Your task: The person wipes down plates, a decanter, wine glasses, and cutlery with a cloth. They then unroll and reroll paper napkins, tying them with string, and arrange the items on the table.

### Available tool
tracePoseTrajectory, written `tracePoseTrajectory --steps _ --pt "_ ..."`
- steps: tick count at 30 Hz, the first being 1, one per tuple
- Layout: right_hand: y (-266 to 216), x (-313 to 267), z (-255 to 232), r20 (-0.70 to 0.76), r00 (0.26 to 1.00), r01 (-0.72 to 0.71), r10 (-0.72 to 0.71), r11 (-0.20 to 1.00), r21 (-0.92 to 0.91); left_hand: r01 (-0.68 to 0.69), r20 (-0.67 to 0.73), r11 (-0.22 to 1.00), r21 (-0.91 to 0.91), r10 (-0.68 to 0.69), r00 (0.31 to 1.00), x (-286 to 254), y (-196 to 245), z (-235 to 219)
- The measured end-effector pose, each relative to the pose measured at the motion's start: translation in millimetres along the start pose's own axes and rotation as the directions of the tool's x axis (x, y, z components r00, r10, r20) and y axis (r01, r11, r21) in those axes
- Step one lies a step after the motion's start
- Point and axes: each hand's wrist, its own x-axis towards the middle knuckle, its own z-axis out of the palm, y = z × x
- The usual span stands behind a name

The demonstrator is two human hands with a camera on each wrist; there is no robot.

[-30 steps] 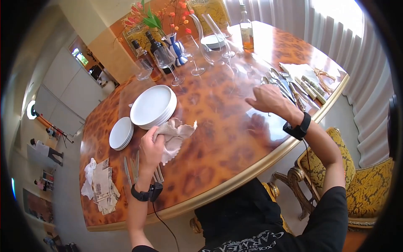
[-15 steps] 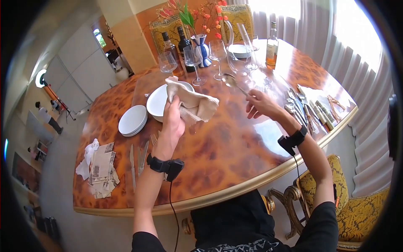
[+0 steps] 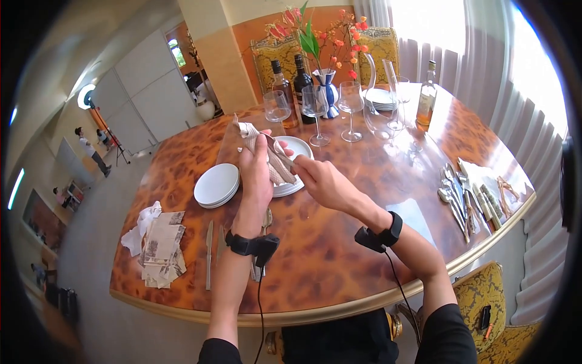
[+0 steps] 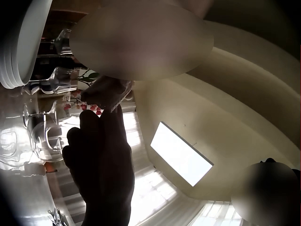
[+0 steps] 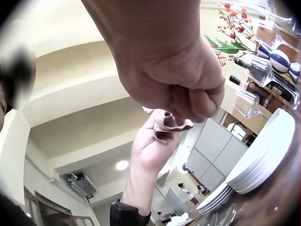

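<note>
My left hand [image 3: 257,176] grips a beige textured cloth [image 3: 280,170], which is bunched up over the plates. A spoon lies in the folds, its bowl hidden by cloth and fingers. My right hand [image 3: 330,184] pinches the spoon's handle close beside the left hand. In the right wrist view the right fingers [image 5: 200,101] are curled, and the cloth [image 5: 167,123] shows behind them in the left hand [image 5: 153,150]. Below and behind the hands sits a stack of large white plates [image 3: 298,147], next to a stack of smaller plates [image 3: 217,184].
Knives [image 3: 209,255] and other cutlery lie in front of the plates, left of printed paper napkins [image 3: 162,252]. More cutlery [image 3: 451,191] rests on the right. Wine glasses [image 3: 350,104], a glass decanter [image 3: 379,115], bottles [image 3: 426,100] and a flower vase [image 3: 326,94] stand at the back.
My right hand has picked up a spoon from the cutlery at the right and brought it left to the cloth. The left hand has lifted the cloth, which now wraps around the spoon.
</note>
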Motion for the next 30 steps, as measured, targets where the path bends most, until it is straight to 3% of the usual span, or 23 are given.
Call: tracePoseTrajectory --steps 1,2,3,4,6,7,8,9,10,11,12,13,14,16,18,20,22,24,26,28,30 --pt "-12.4 -3.5 -1.0 0.048 0.992 -0.114 0.118 0.990 -0.086 -0.119 -0.052 0.952 0.280 0.139 0.989 4.0 -8.0 -4.1" --pt "-13.9 -3.9 -0.3 0.059 0.990 -0.122 0.127 0.989 -0.087 -0.199 -0.063 0.816 0.543 0.277 0.959 6.7 -16.7 -8.2" --pt "-13.7 -5.5 1.1 0.059 0.991 -0.113 0.120 0.986 -0.121 -0.191 -0.114 0.696 0.693 0.367 0.923 8.3 -25.9 -12.5" --pt "-13.8 -8.4 2.0 0.058 0.992 -0.106 0.116 0.982 -0.154 -0.175 -0.126 0.702 0.691 0.355 0.926 7.6 -26.8 -11.6" --pt "-13.2 -11.9 2.0 0.110 0.978 -0.171 0.177 0.983 -0.063 -0.318 -0.030 0.604 0.731 0.494 0.869 9.6 -26.3 -18.3" --pt "-11.7 -13.8 4.1 0.137 0.976 -0.176 0.167 0.983 0.056 -0.384 -0.103 0.680 0.624 0.559 0.823 22.9 -39.9 -38.2" --pt "-9.9 -14.4 4.2 0.161 0.975 -0.179 0.151 0.969 0.173 -0.361 -0.260 0.818 0.447 0.505 0.823 24.2 -33.9 -27.9" --pt "-6.6 -12.2 -1.4 0.327 0.894 -0.386 0.307 0.897 0.215 -0.269 -0.332 0.941 0.206 0.325 0.885 20.6 -23.6 -21.0" --pt "-5.4 -9.8 -6.2 0.332 0.890 -0.393 0.312 0.894 0.215 -0.160 -0.357 0.986 -0.053 0.131 0.925 17.7 -13.2 -17.1" --pt "-6.0 -7.2 -10.5 0.317 0.887 -0.410 0.336 0.889 0.206 -0.063 -0.305 0.989 -0.132 0.020 0.952 20.3 -2.9 -21.6" --pt "-9.6 -5.1 -13.8 0.301 0.884 -0.425 0.358 0.884 0.196 0.062 -0.251 0.997 -0.052 -0.073 0.965 10.3 5.4 -25.4" --pt "-19.1 -3.1 -17.0 0.183 0.907 -0.401 0.380 0.911 0.095 0.073 -0.122 0.996 -0.058 -0.079 0.989 13.6 3.8 -31.3" --pt "-17.8 -3.8 -14.3 0.189 0.905 -0.403 0.381 0.910 0.095 0.084 0.009 0.994 -0.063 -0.083 0.996 17.5 1.6 -35.2" --pt "-14.5 -5.5 -8.9 -0.015 0.966 -0.257 0.258 0.965 0.061 0.089 -0.046 0.987 -0.131 -0.096 0.994 18.6 -9.7 -33.8" --pt "-17.7 -6.9 -8.2 -0.013 0.957 -0.290 0.290 0.956 0.044 0.061 -0.074 0.982 -0.176 -0.075 0.994 16.0 -17.7 -28.9" --pt "-8.4 -10.3 -1.4 -0.109 0.993 -0.052 0.044 0.996 -0.072 -0.007 -0.109 0.968 -0.251 -0.021 0.994 10.8 -17.2 -14.1" --pt "-4.3 -14.6 5.1 -0.102 0.995 -0.036 0.020 0.986 -0.161 0.041 -0.085 0.978 -0.207 -0.059 0.995 1.4 -8.2 -1.8" --pt "-5.3 -17.6 7.7 -0.098 0.995 -0.013 -0.012 0.969 -0.246 0.087 0.057 0.954 -0.287 -0.074 0.996 -2.9 -6.5 7.8" --pt "-9.6 -18.8 5.7 -0.035 0.996 -0.089 0.082 0.891 -0.445 0.075 0.067 0.950 -0.303 -0.057 0.996 -8.4 -4.0 15.9" --pt "-11.1 -17.4 0.0 -0.020 0.998 -0.056 0.053 0.844 -0.533 0.131 0.150 0.884 -0.449 -0.070 0.986 -15.4 4.4 23.2" --pt "-11.9 -17.7 -1.7 -0.007 1.000 -0.029 0.031 0.788 -0.616 0.100 0.150 0.885 -0.455 -0.034 0.988 -17.2 7.1 25.5"
